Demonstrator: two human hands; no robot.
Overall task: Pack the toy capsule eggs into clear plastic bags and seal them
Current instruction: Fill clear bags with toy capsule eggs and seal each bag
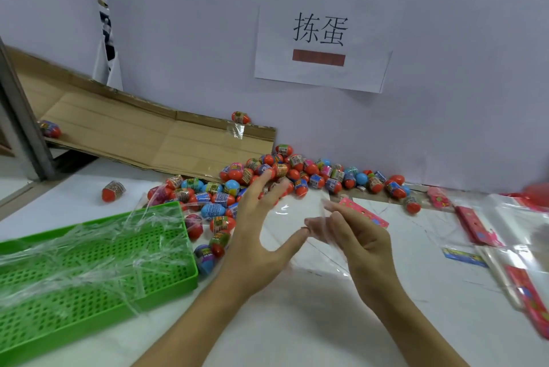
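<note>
The table (297, 322) is white and runs to a pale wall at the far side, where a paper sign (323, 30) is taped. A flattened cardboard box (133, 132) leans at the far left. The green tray (98, 265) fills the near left, strewn with clear plastic strips. The eggs (282, 170) lie in 1 loose heap between the tray and the wall, red and blue, with 3 strays further left. Stacks of bags with red header cards (525, 298) sit at the right edge.

Between the hands hangs 1 clear bag (300, 206) with a pink header (364, 212); it holds no egg as far as the blur lets me tell. The left hand (261, 233) is spread, fingers straight toward the heap, thumb reaching to the bag's edge. The right hand (347, 236) has its fingers loosely bent and seems to pinch the film at thumb and fingertip, though blur makes the contact uncertain.

I judge the mouth is being opened for filling. The risks: the thin film may cling shut, so an egg pushed in would skid off and roll away. A light pinch could let the bag slip once weight drops in. The left fingers, close to the heap, might knock eggs toward the tray or table edge.
</note>
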